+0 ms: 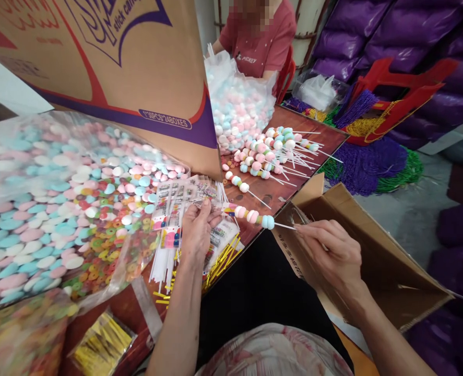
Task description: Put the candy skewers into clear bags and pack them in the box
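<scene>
My right hand (331, 250) pinches the bare end of a white stick threaded with pink, blue and yellowish candies, a candy skewer (250, 214). The far end of the skewer points at my left hand (198, 227), whose thumb and fingers are closed on what looks like a small clear printed bag (218, 208); its edges are hard to make out. Under and beside my left hand lie more printed clear bags (172, 201), white sticks (161, 267) and gold twist ties (221, 263). One separate candy skewer (237, 183) lies just beyond.
Loose pastel candies (31, 224) and fruit-coloured rings (109, 235) spread at left. A large carton (137, 68) stands behind them. Finished-looking skewers (278, 149) are piled ahead, near a co-worker in a red shirt (260, 39). An open cardboard box (372, 245) sits at right.
</scene>
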A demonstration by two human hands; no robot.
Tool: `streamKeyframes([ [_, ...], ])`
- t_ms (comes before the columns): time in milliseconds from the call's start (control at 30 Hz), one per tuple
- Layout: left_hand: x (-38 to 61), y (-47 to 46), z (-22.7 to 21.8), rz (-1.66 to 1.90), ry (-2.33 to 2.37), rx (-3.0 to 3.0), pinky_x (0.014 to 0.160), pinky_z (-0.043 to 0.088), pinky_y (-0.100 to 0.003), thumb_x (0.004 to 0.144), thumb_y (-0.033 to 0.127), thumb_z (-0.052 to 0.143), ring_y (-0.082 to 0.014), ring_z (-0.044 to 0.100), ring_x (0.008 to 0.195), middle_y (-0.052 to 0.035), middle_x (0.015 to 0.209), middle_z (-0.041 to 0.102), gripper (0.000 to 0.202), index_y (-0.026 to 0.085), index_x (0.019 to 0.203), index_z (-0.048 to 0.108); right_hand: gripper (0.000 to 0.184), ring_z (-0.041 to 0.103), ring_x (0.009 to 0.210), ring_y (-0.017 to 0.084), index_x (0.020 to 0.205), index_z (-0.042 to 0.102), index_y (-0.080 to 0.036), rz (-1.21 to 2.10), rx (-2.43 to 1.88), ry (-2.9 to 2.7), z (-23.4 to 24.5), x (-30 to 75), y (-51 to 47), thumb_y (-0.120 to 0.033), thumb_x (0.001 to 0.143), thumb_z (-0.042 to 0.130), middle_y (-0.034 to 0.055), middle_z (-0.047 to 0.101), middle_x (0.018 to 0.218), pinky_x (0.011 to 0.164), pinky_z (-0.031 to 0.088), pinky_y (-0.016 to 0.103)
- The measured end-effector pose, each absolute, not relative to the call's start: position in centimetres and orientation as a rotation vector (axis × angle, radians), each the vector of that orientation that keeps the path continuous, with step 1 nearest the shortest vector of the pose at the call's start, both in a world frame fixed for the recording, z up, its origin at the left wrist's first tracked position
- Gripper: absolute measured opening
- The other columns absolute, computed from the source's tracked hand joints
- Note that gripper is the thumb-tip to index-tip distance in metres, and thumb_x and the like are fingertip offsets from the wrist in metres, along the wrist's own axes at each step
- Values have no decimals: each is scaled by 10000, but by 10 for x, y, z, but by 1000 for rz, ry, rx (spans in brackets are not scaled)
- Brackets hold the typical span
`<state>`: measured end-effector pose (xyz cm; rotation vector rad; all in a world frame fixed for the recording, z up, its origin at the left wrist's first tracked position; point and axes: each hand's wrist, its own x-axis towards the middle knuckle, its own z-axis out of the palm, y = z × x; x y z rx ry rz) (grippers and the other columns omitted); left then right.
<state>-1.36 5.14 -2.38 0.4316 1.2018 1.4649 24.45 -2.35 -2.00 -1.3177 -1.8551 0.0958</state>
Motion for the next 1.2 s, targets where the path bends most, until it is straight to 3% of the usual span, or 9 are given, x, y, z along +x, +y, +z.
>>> streamKeyframes([
  [300, -16, 52, -24, 1462, 1148, 374, 611, 524, -240, 648, 347, 855, -110, 638, 569, 9, 629, 630, 363, 153, 723, 557, 117, 627, 718, 180, 928, 731, -256, 220, -1340, -1755, -22, 236, -24, -223, 914, 619, 29, 689, 787, 670, 496, 337],
  [567, -16, 53, -24, 1545, 1091, 320, 614, 518, -258, 688, 346, 829, -112, 628, 549, 9, 633, 627, 330, 152, 734, 566, 202, 574, 640, 139, 982, 724, -231, -69, -1231, -1925, -23, 227, -29, -89, 890, 613, 38, 718, 799, 583, 443, 284],
  [767, -9, 50, -29, 1595, 1184, 415, 657, 530, -262, 728, 402, 789, -100, 623, 589, -1, 718, 643, 329, 165, 803, 573, 196, 547, 622, 134, 972, 707, -220, -167, -1275, -1958, -18, 228, -29, -70, 884, 618, 37, 716, 787, 582, 426, 288],
  [933, -3, 48, -31, 1658, 1240, 410, 726, 549, -285, 746, 432, 765, -101, 632, 638, -8, 741, 638, 335, 172, 803, 560, 170, 584, 652, 144, 963, 714, -235, 0, -1285, -1880, -26, 221, -28, -113, 897, 614, 33, 699, 791, 609, 451, 304],
  [1200, 0, 51, -34, 1768, 1238, 397, 629, 509, -227, 752, 417, 755, -93, 604, 635, 7, 726, 612, 345, 177, 789, 510, 182, 618, 708, 152, 977, 711, -234, 138, -1269, -1834, -31, 217, -38, -104, 891, 619, 28, 695, 806, 661, 476, 303],
])
